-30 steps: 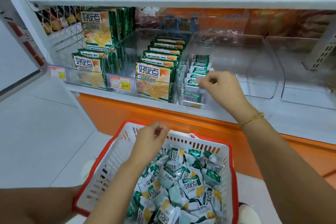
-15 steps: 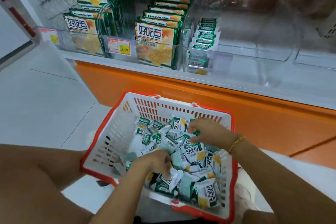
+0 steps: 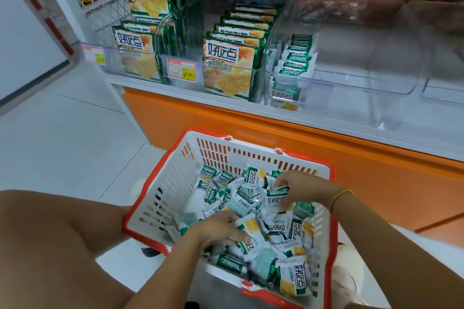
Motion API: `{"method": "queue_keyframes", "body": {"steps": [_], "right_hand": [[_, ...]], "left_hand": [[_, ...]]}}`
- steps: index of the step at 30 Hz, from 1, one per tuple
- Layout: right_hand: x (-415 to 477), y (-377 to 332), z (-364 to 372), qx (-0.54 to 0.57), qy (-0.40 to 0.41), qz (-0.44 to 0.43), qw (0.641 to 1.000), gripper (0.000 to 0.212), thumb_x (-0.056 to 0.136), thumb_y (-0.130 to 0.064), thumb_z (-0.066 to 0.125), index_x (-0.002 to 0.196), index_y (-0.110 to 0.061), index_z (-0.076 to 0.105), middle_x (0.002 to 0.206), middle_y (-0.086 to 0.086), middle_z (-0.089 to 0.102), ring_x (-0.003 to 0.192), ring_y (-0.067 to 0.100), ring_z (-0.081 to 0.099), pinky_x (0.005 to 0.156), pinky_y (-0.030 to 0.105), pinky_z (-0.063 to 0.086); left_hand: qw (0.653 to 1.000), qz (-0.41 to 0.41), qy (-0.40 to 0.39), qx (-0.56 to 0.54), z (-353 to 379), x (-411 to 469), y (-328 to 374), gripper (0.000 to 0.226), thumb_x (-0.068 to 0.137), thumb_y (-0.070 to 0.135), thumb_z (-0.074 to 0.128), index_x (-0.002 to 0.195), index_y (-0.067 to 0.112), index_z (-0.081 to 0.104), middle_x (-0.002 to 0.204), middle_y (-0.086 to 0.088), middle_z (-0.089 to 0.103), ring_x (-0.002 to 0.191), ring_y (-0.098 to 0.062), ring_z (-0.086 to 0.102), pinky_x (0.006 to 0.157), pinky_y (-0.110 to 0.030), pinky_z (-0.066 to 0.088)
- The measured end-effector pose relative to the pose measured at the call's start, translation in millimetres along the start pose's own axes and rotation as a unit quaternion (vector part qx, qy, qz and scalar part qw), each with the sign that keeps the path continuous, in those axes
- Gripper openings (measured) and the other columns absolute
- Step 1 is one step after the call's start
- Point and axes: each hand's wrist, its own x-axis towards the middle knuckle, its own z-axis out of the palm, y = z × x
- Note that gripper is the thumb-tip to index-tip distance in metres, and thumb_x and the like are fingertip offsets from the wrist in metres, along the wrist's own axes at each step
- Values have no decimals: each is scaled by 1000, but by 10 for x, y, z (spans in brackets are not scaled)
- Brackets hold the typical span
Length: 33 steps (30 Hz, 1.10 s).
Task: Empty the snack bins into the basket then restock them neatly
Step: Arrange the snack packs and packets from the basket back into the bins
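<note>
Head view shows white tile floor (image 3: 62,145) — basket (image 3: 175,178) near orange shelf base (image 3: 401,183).

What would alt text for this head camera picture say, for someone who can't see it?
A person's left hand and right hand reach into small green-and-white snack packets piled in a red-rimmed white basket. Above, a clear bin on the shelf holds one short row of the same packets.
</note>
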Motion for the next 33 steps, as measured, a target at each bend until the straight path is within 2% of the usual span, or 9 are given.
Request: {"method": "queue_keyframes", "body": {"steps": [3, 6, 9, 12, 16, 18, 20, 24, 33], "right_hand": [[-153, -210, -257, -78, -46, -47, 995, 49, 76, -27, 78, 122, -25, 62, 134, -3, 48, 123, 19, 44, 100, 34, 35], [-228, -427, -291, -132, -55, -78, 987, 47, 75, -26, 78, 120, -27, 64, 132, 0, 50, 118, 20, 47, 94, 32, 39], [-244, -599, -232, -162, -34, -101, 981, 47, 77, -23, 77, 121, -20, 60, 126, 3, 52, 114, 19, 47, 87, 29, 38], [-283, -679, -269, -152, -3, -130, 980, 49, 78, -25, 75, 123, -19, 56, 115, 0, 53, 101, 14, 46, 74, 23, 34], [-373, -710, -463, -83, 42, -156, 983, 49, 77, -28, 77, 119, -24, 54, 79, -20, 40, 68, -2, 40, 53, 15, 28], [-427, -740, -572, -40, 54, -155, 986, 55, 74, -27, 80, 120, -29, 50, 78, -19, 44, 68, 0, 46, 51, 13, 34], [-475, -774, -707, -53, 68, -163, 983, 66, 72, -32, 81, 126, -35, 43, 92, -18, 47, 83, 3, 49, 59, 12, 38], [-609, -838, -1142, -107, 98, -179, 973, 87, 70, -45, 79, 141, -35, 30, 131, -14, 43, 112, 5, 44, 88, 18, 37], [-927, -702, -2503, -31, 201, -141, 969, 52, 61, -41, 84, 106, -34, 60, 88, -23, 66, 78, -7, 58, 63, 9, 44]], "left_hand": [[992, 53, 50, -103, -88, -29, 159, 30, 77, 13, 77, 100, 10, 58, 73, 0, 47, 56, -8, 44, 52, -19, 38], [982, 81, 25, -169, -139, -89, 318, 48, 69, 25, 83, 105, 17, 52, 83, -3, 39, 64, -11, 33, 57, -26, 24], [985, 95, 44, -135, -92, -163, 471, 68, 86, 35, 67, 143, 22, 33, 130, -3, 48, 106, -18, 50, 81, -32, 37], [986, 123, 42, -104, -74, -302, 602, 73, 87, 56, 49, 149, 26, 25, 156, 5, 21, 143, -19, 23, 99, -36, 36], [987, 159, 22, 9, -218, -511, 811, 84, 79, 57, 64, 146, 18, 33, 148, -3, 40, 132, -19, 43, 101, -30, 41], [983, 163, 8, 79, -282, -595, 963, 63, 70, 46, 81, 120, 18, 55, 113, 1, 66, 100, -11, 63, 85, -32, 51], [971, 188, 15, 146, -306, -697, 1130, 40, 71, 31, 83, 97, 23, 53, 83, 12, 62, 71, -2, 59, 64, -20, 44], [939, 266, 97, 197, -369, -988, 1590, 56, 72, 31, 82, 115, 28, 46, 104, 22, 56, 93, 0, 57, 74, -16, 44], [847, 461, 247, 92, -447, -1041, 2857, 66, 66, 38, 84, 116, 34, 42, 114, 18, 49, 105, -12, 59, 89, -40, 53]]}}
